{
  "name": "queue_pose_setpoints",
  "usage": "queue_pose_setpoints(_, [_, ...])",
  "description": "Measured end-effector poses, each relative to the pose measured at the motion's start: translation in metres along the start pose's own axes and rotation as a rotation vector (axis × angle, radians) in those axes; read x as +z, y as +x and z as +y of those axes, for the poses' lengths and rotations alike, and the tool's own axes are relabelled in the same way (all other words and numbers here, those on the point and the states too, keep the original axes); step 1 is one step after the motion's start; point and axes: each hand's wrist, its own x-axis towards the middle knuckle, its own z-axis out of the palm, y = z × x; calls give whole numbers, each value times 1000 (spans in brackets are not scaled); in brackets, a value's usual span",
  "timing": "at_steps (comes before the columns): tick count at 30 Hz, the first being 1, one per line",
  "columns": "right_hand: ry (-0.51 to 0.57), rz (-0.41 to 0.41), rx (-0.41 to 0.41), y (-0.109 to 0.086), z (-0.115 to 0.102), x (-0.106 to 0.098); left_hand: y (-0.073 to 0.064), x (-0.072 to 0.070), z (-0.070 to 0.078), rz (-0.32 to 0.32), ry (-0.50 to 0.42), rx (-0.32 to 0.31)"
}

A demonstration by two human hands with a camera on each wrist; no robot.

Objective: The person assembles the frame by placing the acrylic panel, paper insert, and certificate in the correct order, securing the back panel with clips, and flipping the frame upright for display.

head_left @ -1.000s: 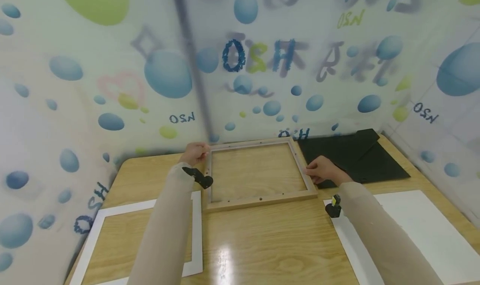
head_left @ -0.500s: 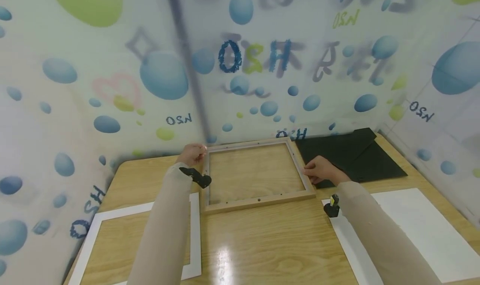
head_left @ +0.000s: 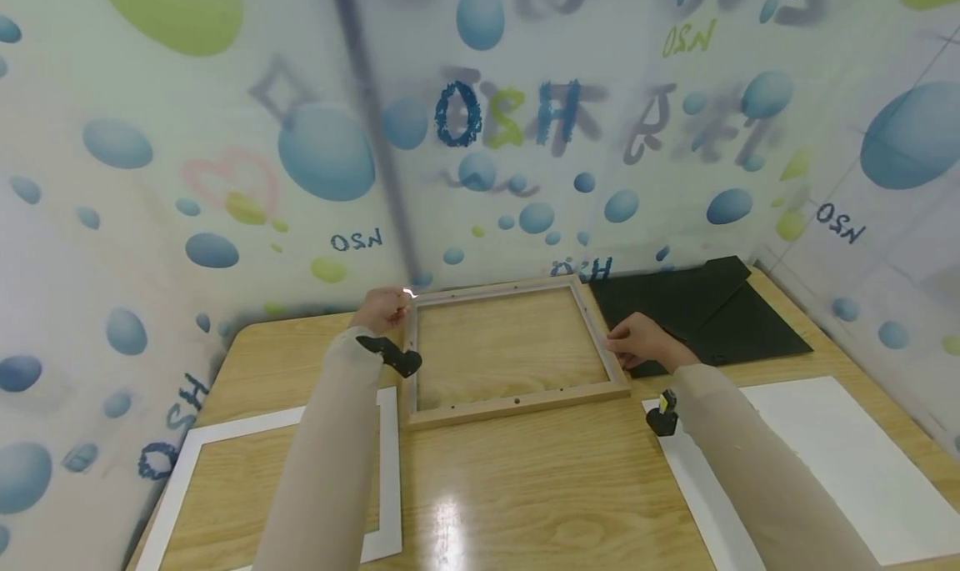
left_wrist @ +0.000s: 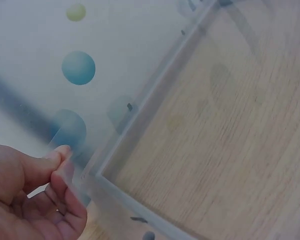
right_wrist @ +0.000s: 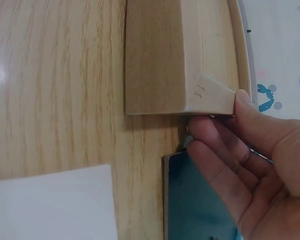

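A light wooden picture frame (head_left: 517, 401) lies flat at the back of the table. A clear sheet (left_wrist: 90, 30) covers it and mirrors the wall in the left wrist view. At the frame's far left corner, my left hand (head_left: 382, 308) pinches the sheet's corner between thumb and fingers. My right hand (head_left: 643, 341) grips the frame's right side. In the right wrist view, its thumb lies at the rim and its fingers bend below. I cannot tell whether the right hand also touches the sheet.
A white mat with a cut-out window (head_left: 389, 471) lies at front left. White boards (head_left: 847, 463) lie at front right under my right forearm. Behind my right hand is a black backing board (head_left: 720, 321) with a flap. A patterned wall (head_left: 517, 237) borders the table.
The whole head view has shifted slightly, with the scene moving a little left. Both hands keep their places at the frame and sheet.
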Motion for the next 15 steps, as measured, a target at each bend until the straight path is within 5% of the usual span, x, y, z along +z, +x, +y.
queue_pose_setpoints(15, [2, 5, -2, -1, 0, 0, 9, -1, -9, 54, 5, 8])
